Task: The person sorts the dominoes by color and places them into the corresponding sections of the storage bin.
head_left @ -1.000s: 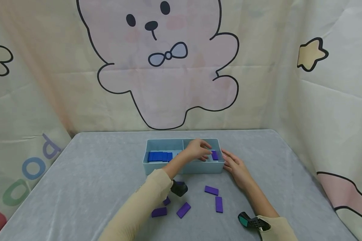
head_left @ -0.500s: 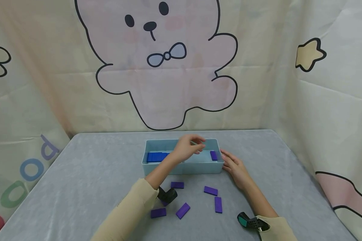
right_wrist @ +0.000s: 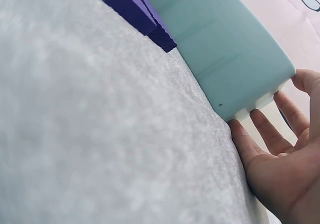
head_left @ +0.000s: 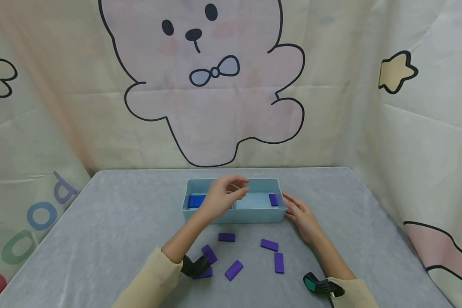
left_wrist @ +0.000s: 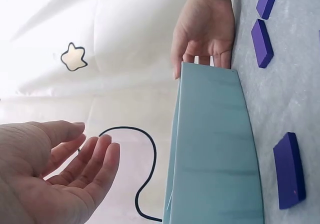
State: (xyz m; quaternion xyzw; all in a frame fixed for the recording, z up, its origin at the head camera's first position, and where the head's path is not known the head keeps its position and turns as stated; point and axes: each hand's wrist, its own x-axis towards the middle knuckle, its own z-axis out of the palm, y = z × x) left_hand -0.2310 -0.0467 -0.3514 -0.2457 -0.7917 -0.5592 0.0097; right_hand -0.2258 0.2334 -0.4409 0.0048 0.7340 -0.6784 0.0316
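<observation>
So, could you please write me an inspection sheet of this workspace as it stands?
Surface: grey cloth-covered table.
Job's things: light blue box with two compartments; blue tiles in the left one, one purple tile in the right one.
Clutter: five purple tiles loose on the table in front of the box.
Grippers: left hand above the box, fingers relaxed, holding nothing; right hand flat against the box's right end.
Cables: nothing seen.
Surroundings: cartoon bear curtain behind.
</observation>
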